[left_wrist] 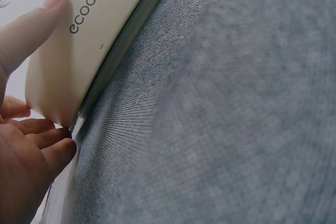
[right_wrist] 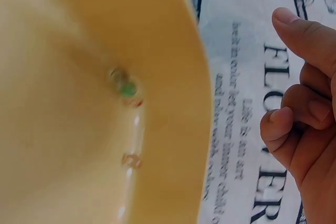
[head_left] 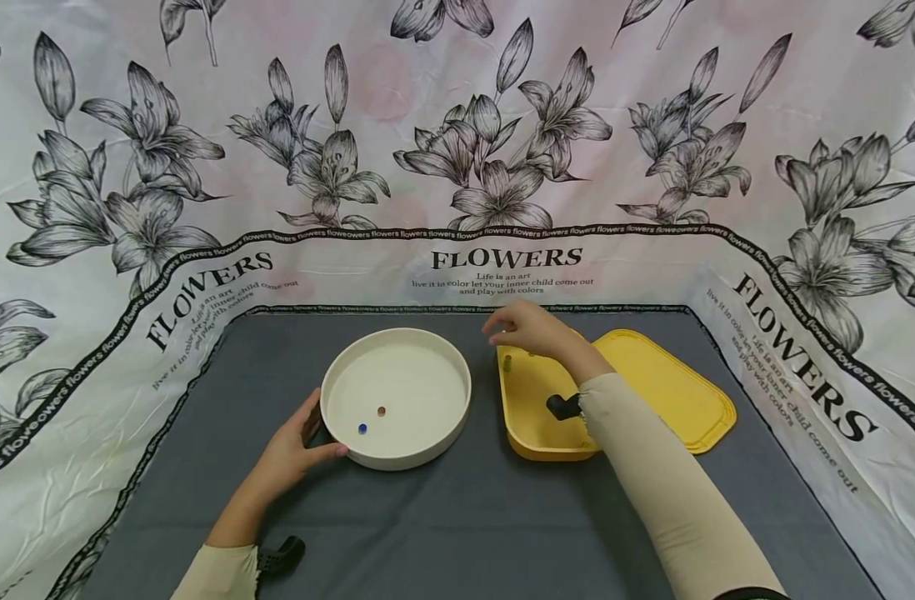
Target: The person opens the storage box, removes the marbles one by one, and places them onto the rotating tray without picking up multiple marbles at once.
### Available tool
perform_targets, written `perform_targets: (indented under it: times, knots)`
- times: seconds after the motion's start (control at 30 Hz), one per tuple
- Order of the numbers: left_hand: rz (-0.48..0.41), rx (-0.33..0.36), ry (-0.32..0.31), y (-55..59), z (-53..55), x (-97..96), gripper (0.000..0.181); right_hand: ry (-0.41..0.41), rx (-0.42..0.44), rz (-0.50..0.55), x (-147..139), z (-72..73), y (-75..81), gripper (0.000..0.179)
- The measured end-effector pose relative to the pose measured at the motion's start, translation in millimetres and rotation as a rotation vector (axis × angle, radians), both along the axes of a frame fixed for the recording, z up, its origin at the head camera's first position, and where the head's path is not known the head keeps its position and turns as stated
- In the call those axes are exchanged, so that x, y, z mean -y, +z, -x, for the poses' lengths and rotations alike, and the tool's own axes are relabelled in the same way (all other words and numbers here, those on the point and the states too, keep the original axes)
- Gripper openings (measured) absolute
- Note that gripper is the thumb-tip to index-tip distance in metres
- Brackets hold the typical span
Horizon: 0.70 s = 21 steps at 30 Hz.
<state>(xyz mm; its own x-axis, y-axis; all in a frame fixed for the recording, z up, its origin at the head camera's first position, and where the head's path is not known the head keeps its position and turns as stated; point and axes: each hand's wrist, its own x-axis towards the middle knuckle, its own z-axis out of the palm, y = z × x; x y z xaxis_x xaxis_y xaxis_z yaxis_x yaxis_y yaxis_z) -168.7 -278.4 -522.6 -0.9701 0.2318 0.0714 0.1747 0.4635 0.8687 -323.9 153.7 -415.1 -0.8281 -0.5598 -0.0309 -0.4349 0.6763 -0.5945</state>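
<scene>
A round cream tray [head_left: 408, 375] with a low wall holds a small blue bead [head_left: 362, 428] and a small brown bead [head_left: 381, 411]. My left hand [head_left: 292, 446] holds the tray's left side, the thumb on its wall and the other fingers curved against the lower edge in the left wrist view. Over the far left part of a yellow box [head_left: 525, 417] is my right hand [head_left: 536, 332], fingers loosely bent, with nothing visible in them. A few small beads, among them a green one [right_wrist: 127, 88], lie along the box's inner edge.
The yellow lid [head_left: 660, 387] lies at the right, beside the box and partly behind the right forearm. Grey cloth [head_left: 427, 533] covers the work surface. A white floral cloth [head_left: 502, 275] rises behind it and along both sides.
</scene>
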Motion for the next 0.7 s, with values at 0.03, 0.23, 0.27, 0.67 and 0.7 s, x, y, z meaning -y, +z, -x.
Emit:
perform_targets:
  times: [0.03, 0.23, 0.27, 0.67, 0.7]
  knots:
    - [-0.001, 0.001, -0.002, 0.0, -0.2, -0.2, 0.116, -0.020, 0.027, 0.007, -4, -0.1, -2.5, 0.019]
    - [0.001, 0.007, 0.001, 0.2, -0.3, 0.8, 0.116, -0.072, 0.069, 0.013, -19, 3.0, -16.4, 0.018]
    - [0.001, 0.007, 0.004, 0.5, -0.6, 1.0, 0.116, -0.070, 0.061, 0.009, -21, 3.4, -18.2, 0.018]
    - [-0.007, -0.003, -0.008, 0.2, -1.1, -0.8, 0.115, -0.043, 0.028, -0.061, -34, 8.5, -45.0, 0.020]
    - [-0.009, -0.003, -0.009, 0.4, -1.2, -1.1, 0.114, -0.041, 0.032, -0.065, -35, 8.6, -47.2, 0.019]
